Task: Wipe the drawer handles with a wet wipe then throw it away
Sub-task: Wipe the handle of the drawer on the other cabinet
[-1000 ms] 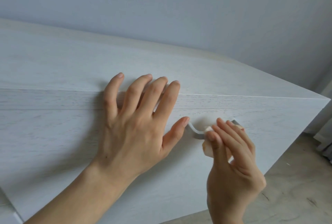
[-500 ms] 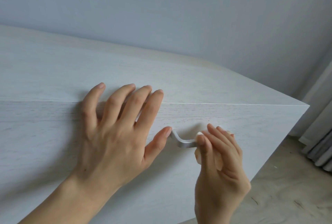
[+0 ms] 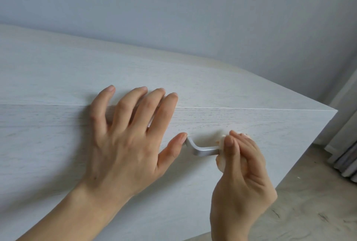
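1. My left hand (image 3: 127,144) lies flat, fingers spread, on the white drawer front (image 3: 58,153).
2. My right hand (image 3: 241,171) pinches a small bunched white wipe (image 3: 222,155) against the silver handle (image 3: 202,150), near its right end.

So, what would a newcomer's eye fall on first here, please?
The right hand pinches a crumpled white wet wipe against the brushed silver metal drawer handle, right of centre. The left hand lies spread on the pale wooden drawer front, thumb at the handle's left end.
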